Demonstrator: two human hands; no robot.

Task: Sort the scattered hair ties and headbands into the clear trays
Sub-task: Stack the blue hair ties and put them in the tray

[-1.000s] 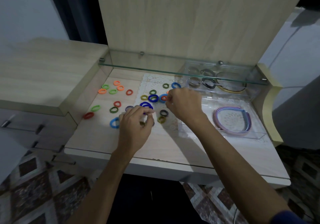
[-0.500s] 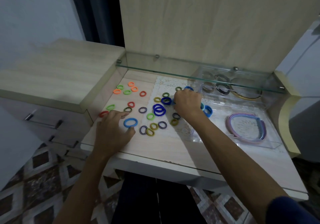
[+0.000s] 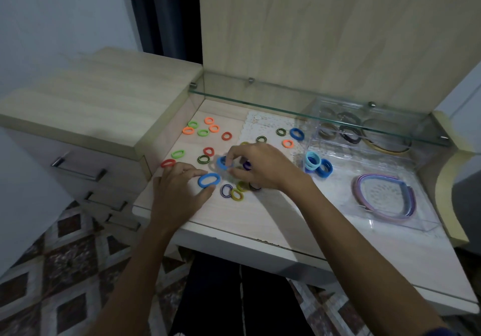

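Centrally, right hand (image 3: pixel 260 168) pinches blue hair tie (image 3: pixel 222 162), lifted off table (image 3: pixel 244 216). Left hand (image 3: pixel 179 192) grips second blue hair tie (image 3: pixel 208 180) between thumb and fingers, low on surface. Step in hand, likely: collecting blue ties. Next move calls for carrying them right to clear tray (image 3: pixel 406 225), beside blue ties (image 3: pixel 318 166) already standing there. Headbands (image 3: pixel 382 200) lie in tray, lower right. Orange, green, red ties scattered upper left. Glass shelf (image 3: pixel 312 101) above; patterned floor (image 3: pixel 65 257) below.
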